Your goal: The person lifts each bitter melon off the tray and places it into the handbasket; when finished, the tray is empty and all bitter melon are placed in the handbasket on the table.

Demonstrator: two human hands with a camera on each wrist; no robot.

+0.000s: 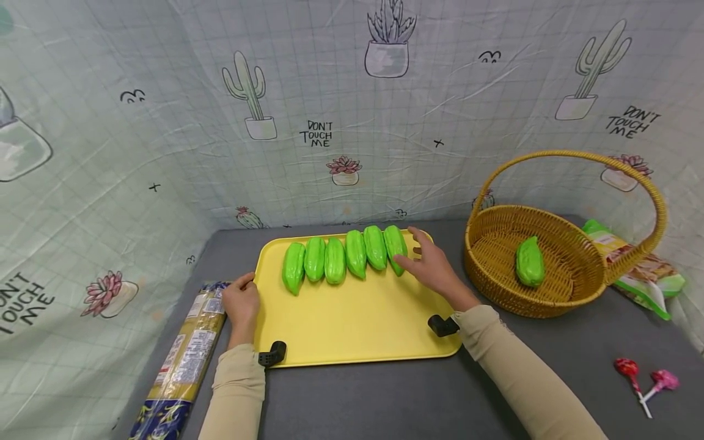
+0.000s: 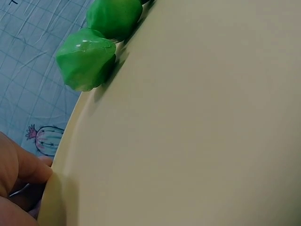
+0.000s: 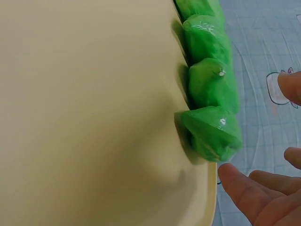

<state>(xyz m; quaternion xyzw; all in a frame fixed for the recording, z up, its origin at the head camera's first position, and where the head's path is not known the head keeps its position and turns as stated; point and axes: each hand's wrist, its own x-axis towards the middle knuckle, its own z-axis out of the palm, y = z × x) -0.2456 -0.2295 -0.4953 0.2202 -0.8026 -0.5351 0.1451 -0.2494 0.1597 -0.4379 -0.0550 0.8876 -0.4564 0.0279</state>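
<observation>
Several glossy green gourds (image 1: 346, 256) lie side by side across the back of a yellow tray (image 1: 352, 324). My right hand (image 1: 420, 256) hovers with spread fingers at the rightmost gourd (image 1: 393, 244). In the right wrist view its thumb (image 3: 235, 181) lies just off that gourd (image 3: 211, 134) at the tray (image 3: 94, 117) rim. My left hand (image 1: 242, 299) grips the tray's left rim, and its fingers (image 2: 23, 172) press against the tray edge (image 2: 56, 188) below the leftmost gourd (image 2: 87, 59).
A wicker basket (image 1: 495, 287) with a tall handle stands right of the tray, one green gourd (image 1: 530, 261) inside. A snack bag (image 1: 643, 275) lies behind it, two lollipops (image 1: 632, 373) at the front right, and a long pasta packet (image 1: 187, 354) left of the tray.
</observation>
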